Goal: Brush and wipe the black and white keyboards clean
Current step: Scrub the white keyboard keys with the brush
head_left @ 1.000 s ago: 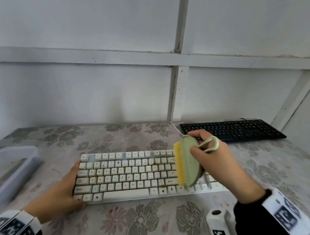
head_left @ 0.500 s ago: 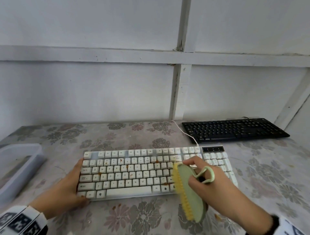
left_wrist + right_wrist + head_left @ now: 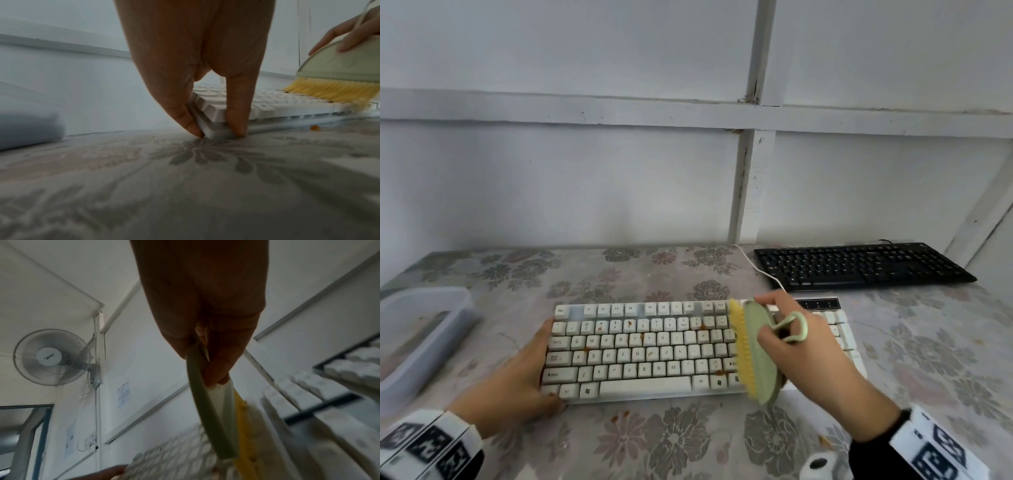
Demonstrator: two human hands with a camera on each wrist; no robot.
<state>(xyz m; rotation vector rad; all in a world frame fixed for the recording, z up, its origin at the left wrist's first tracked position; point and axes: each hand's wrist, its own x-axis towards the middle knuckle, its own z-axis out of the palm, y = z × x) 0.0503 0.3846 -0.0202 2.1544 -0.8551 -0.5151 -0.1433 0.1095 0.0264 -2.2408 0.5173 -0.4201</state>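
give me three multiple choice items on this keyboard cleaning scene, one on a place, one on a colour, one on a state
1. Where does the black keyboard lie?
A. behind and to the right of the white keyboard
B. inside the plastic tub
C. stacked on the white keyboard

2. What colour are the bristles of the brush?
A. blue
B. yellow
C. black

3. What is the left hand doing?
A. resting flat on the black keyboard
B. lifting the tub
C. holding the white keyboard's left end

Answers:
1 A: the head view shows it by the wall, farther back and to the right.
2 B: yellow bristles show under the green back.
3 C: the left wrist view shows fingers against the corner, while the right hand grips the brush.
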